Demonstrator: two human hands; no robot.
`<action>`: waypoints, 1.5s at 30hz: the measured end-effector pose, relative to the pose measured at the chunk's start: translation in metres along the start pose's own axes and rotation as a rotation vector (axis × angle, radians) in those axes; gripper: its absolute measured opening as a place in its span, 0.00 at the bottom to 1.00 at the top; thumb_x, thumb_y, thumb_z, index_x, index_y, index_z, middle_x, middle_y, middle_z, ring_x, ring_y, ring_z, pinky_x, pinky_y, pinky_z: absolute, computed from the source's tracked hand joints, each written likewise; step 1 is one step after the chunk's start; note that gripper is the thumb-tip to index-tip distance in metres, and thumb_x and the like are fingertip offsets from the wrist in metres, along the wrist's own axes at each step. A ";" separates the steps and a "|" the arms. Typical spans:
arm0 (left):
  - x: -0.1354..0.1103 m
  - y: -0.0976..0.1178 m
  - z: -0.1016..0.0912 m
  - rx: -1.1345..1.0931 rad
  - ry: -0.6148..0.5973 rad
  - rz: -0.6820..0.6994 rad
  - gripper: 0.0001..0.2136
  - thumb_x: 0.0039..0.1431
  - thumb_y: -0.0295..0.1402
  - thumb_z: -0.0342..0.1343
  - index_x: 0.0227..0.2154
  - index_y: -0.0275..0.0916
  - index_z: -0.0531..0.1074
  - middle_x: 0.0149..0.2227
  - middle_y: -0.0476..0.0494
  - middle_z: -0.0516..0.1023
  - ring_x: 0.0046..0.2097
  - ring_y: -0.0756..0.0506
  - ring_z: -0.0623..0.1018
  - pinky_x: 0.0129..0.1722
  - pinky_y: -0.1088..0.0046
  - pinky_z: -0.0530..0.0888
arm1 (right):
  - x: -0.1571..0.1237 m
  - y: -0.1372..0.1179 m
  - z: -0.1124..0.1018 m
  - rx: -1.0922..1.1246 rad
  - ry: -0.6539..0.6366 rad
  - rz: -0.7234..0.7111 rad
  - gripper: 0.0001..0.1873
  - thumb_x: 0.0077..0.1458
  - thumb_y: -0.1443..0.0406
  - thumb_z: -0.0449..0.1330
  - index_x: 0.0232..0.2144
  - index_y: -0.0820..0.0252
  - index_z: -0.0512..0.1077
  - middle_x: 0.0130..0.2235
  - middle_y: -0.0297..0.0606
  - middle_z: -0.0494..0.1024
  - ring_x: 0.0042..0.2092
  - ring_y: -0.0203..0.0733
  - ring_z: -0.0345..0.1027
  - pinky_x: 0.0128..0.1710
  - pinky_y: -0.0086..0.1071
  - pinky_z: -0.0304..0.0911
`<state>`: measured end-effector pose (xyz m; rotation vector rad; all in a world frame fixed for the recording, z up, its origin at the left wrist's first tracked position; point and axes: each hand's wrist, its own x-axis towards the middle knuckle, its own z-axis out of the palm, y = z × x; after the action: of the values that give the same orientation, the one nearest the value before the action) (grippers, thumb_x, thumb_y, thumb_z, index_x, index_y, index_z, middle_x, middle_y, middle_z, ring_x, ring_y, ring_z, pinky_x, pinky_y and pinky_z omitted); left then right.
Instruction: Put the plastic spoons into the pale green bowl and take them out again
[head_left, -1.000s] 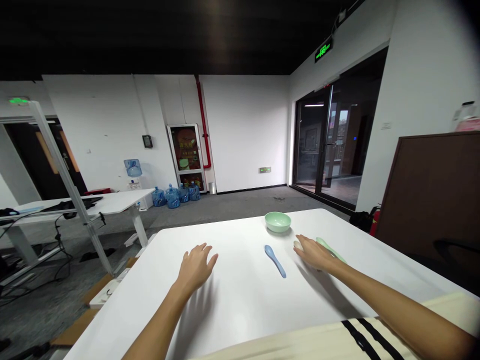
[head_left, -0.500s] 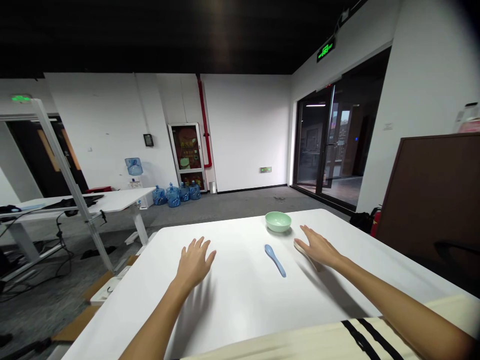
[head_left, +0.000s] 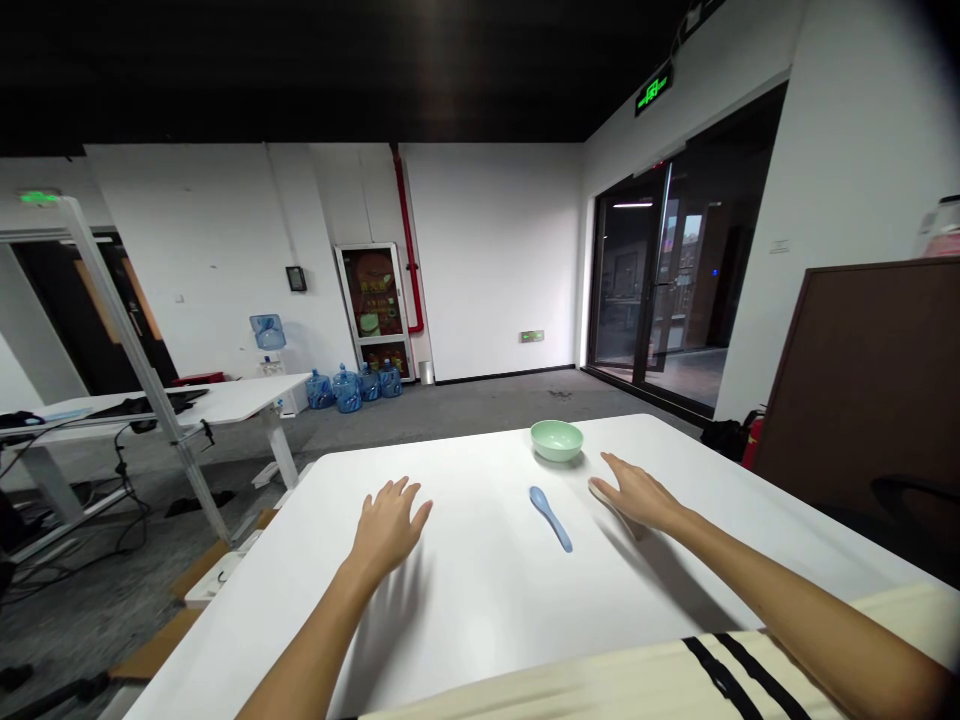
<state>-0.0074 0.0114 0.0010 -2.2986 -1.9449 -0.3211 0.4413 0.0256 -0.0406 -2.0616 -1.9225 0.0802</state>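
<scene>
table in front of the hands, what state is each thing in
mint-green round bowl, upright on the white table
light blue spoon, lying flat, untouched
left hand, open, fingers spread, holding nothing
right hand, open, fingers spread, beside the bowl
pale object, partly under the right hand, kind unclear

Head cam, fwd & down, over white table (head_left: 495, 610)

**Cream garment (head_left: 570, 690) with black stripes (head_left: 724, 680)**

Only clothing in shot, guys: soft-looking cream fabric, two parallel black stripes running diagonally. Can't tell which piece it is. Sleeves don't show; the left forearm (head_left: 307, 640), right forearm (head_left: 795, 610), left hand (head_left: 388, 525) and right hand (head_left: 636, 498) are bare.
</scene>
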 end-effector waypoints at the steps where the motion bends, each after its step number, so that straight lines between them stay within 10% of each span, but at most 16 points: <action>1: 0.000 0.000 0.000 -0.001 0.002 -0.001 0.23 0.73 0.45 0.43 0.64 0.43 0.70 0.71 0.36 0.67 0.72 0.32 0.65 0.67 0.44 0.63 | 0.000 0.000 -0.001 0.000 0.000 0.000 0.39 0.69 0.50 0.49 0.73 0.68 0.56 0.73 0.54 0.61 0.72 0.58 0.58 0.68 0.46 0.58; 15: 0.000 0.001 0.000 0.006 -0.006 0.016 0.23 0.74 0.45 0.44 0.63 0.44 0.71 0.71 0.36 0.68 0.72 0.33 0.65 0.67 0.46 0.64 | 0.026 0.006 -0.009 -0.162 -0.195 0.133 0.25 0.64 0.47 0.55 0.38 0.62 0.78 0.46 0.56 0.82 0.46 0.57 0.78 0.40 0.41 0.66; 27: -0.003 0.004 -0.007 0.001 -0.029 0.002 0.23 0.74 0.44 0.44 0.64 0.42 0.71 0.71 0.35 0.68 0.72 0.33 0.66 0.68 0.47 0.64 | 0.024 0.029 0.029 -0.169 -0.324 0.112 0.09 0.55 0.64 0.62 0.36 0.65 0.75 0.45 0.55 0.82 0.43 0.53 0.78 0.35 0.36 0.61; 34: -0.003 0.003 -0.006 -0.006 -0.029 -0.001 0.24 0.74 0.44 0.43 0.64 0.40 0.70 0.71 0.34 0.68 0.72 0.32 0.66 0.68 0.44 0.63 | 0.035 0.018 0.010 -0.051 -0.240 0.131 0.10 0.59 0.61 0.61 0.28 0.60 0.73 0.32 0.45 0.81 0.32 0.43 0.74 0.31 0.32 0.55; 45: -0.002 0.003 -0.005 -0.005 -0.035 -0.022 0.23 0.74 0.44 0.44 0.64 0.42 0.71 0.71 0.36 0.68 0.72 0.33 0.65 0.70 0.44 0.62 | 0.112 -0.011 -0.016 -0.075 0.014 0.136 0.12 0.60 0.59 0.59 0.34 0.60 0.79 0.42 0.51 0.83 0.42 0.52 0.78 0.34 0.34 0.60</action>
<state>-0.0046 0.0082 0.0052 -2.3023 -1.9891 -0.2897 0.4448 0.1326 -0.0027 -2.2342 -1.8013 0.0239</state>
